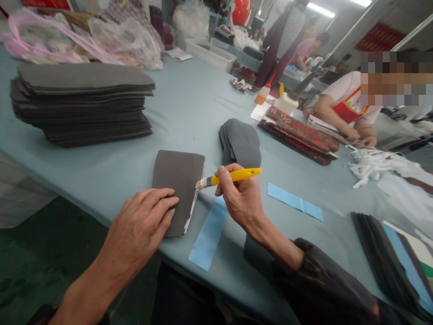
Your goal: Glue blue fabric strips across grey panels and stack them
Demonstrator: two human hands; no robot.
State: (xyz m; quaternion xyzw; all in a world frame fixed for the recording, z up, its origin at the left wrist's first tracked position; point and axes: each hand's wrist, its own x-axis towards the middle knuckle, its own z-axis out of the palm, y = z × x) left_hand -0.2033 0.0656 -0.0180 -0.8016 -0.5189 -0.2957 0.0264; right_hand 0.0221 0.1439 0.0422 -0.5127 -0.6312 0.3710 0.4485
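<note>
A dark grey rectangular sheet (179,174) lies on the table, with a white, wet-looking coating along its right edge. My left hand (149,216) rests flat on the sheet, fingers stretched out over its lower left part. In my right hand (241,194) is a paintbrush (237,176) with a yellow handle; its whitish bristles touch the sheet's coated right edge. A light blue strip (209,239) lies just below my right hand. Another blue strip (295,201) is to the right of that hand. Beyond it sits a small pile of rounded grey pieces (241,140).
A tall stack of dark sheets (84,108) stands at the left. Patterned dark red pieces (301,133) and an amber-filled bottle (263,95) are further back. Dark strips (382,257) lie at the right, below white ribbons (375,164). A co-worker (348,104) sits across the table.
</note>
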